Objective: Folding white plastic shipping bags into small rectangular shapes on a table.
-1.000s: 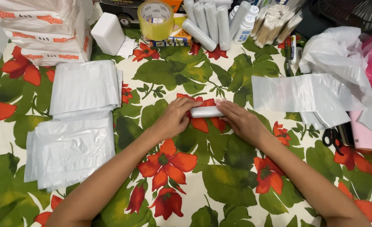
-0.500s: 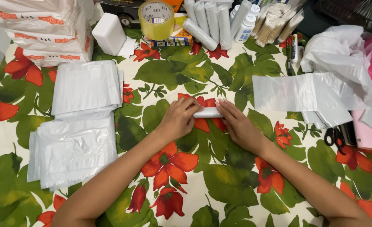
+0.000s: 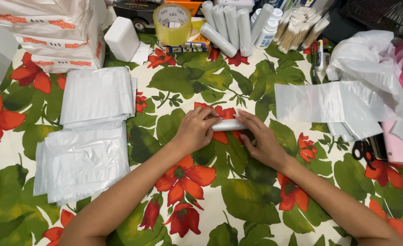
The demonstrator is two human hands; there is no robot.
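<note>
Two bare arms come up from the bottom of the picture and lean in toward each other. The left arm comes from the lower left, and the right arm comes from the lower right. The left hand lies palm down with its fingers bent and pointing to the right. The right hand lies palm down too, with its fingers stretched out and pointing up and to the left. The fingertips of both hands sit close together, almost touching. Both wrists stay low and flat.
</note>
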